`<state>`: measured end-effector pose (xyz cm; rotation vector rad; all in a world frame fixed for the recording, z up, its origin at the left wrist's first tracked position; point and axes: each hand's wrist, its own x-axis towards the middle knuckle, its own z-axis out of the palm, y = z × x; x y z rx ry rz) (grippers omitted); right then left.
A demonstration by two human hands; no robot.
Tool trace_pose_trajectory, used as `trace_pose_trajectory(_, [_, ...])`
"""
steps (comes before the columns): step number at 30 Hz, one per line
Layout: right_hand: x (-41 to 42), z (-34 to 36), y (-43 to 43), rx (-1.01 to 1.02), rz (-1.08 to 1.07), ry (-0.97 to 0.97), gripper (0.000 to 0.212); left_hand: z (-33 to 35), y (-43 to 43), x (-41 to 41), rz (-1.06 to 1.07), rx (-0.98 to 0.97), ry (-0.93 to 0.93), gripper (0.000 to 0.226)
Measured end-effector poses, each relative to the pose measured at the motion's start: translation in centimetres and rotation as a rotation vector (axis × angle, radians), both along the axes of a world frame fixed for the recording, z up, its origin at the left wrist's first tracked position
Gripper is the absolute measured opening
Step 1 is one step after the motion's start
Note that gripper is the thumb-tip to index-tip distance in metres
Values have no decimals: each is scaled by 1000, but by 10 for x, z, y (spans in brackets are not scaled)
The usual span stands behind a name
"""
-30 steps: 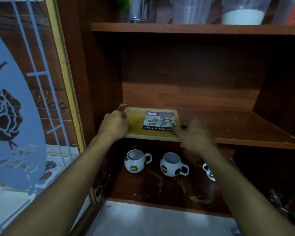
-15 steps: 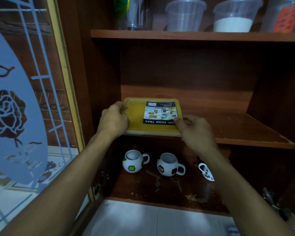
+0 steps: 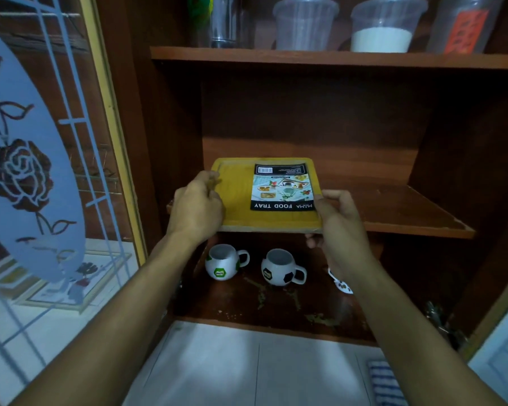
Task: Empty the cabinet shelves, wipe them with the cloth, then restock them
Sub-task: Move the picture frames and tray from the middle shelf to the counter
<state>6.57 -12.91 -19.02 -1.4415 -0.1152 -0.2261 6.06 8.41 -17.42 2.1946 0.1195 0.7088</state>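
Observation:
A yellow food tray (image 3: 237, 197) with a printed label lies at the left of the middle cabinet shelf (image 3: 399, 209). My left hand (image 3: 195, 208) grips the tray's left edge. My right hand (image 3: 339, 222) grips its front right corner, thumb on top and fingers underneath. On the bottom shelf stand two football-pattern mugs, one green and white (image 3: 223, 262), one black and white (image 3: 280, 268); a third white cup (image 3: 342, 284) is mostly hidden behind my right forearm. The top shelf (image 3: 335, 58) holds clear plastic containers (image 3: 305, 23), one with white powder (image 3: 383, 27).
The cabinet's glass door (image 3: 35, 159) with a rose pattern stands open at the left. White tiled floor (image 3: 232, 367) lies below, with a blue-and-white striped cloth (image 3: 386, 382) at the lower right. A metal cup (image 3: 228, 22) stands at the left of the top shelf.
The tray has slid further back onto the middle shelf with both hands on it. My right hand now wraps the tray's front right corner. The view has tilted up slightly.

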Motion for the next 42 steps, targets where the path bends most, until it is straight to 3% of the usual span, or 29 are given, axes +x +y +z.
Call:
trace_pose_trajectory(5, [-20, -2, 5, 56, -43, -41, 7, 7, 1, -16, -53, -129, -10, 47])
trace_pose_trajectory(8, [-33, -4, 11, 96, -67, -30, 7, 12, 6, -27, -129, -344, 26, 56])
trace_pose_trajectory(15, [-67, -4, 23, 126, -114, -32, 8, 4, 14, -58, -280, -670, 123, 31])
trace_pose_trajectory(21, [-92, -10, 25, 113, -115, -28, 15, -4, 21, -77, -308, -799, 175, 39])
trace_pose_trajectory(28, [-118, -18, 18, 116, 3, 14, 23, -19, 14, -100, -246, -821, 95, 34])
trace_pose_trajectory(35, [-142, -40, 9, 111, -42, 75, 37, -40, 3, -131, -232, -849, 113, 30])
trace_pose_trajectory(42, [-175, -58, 3, 69, -42, 123, 35, -55, -7, -172, -192, -857, 125, 24])
